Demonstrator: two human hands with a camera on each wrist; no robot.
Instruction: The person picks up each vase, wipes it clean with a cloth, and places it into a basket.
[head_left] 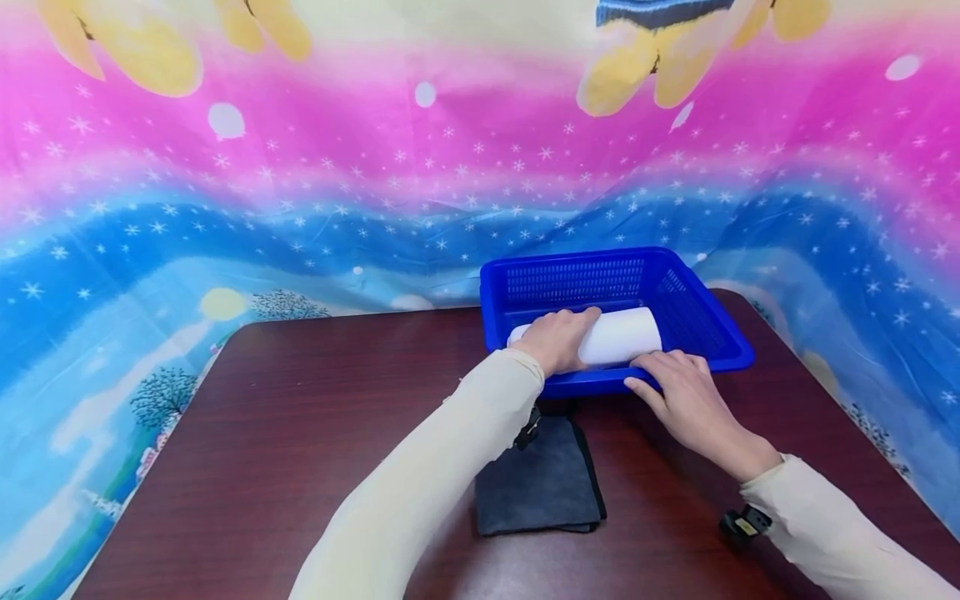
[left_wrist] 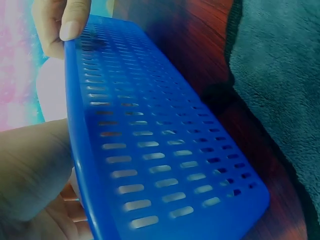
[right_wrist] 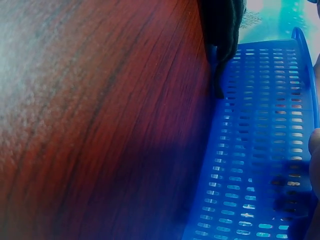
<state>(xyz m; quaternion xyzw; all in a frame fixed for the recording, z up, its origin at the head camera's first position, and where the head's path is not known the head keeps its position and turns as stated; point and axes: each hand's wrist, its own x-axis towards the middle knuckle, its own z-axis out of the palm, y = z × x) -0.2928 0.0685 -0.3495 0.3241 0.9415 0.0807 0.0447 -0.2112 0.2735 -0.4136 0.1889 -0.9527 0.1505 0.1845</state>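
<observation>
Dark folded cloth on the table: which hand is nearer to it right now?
Left, narrowly. The left hand grips the white roll in the blue basket, directly beyond the dark cloth. The right hand rests on the basket's front rim, off to the cloth's right.

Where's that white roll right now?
In the head view the white roll lies inside the blue basket at the table's far side, with the left hand on its left end and the right hand at the basket's near rim.
</observation>
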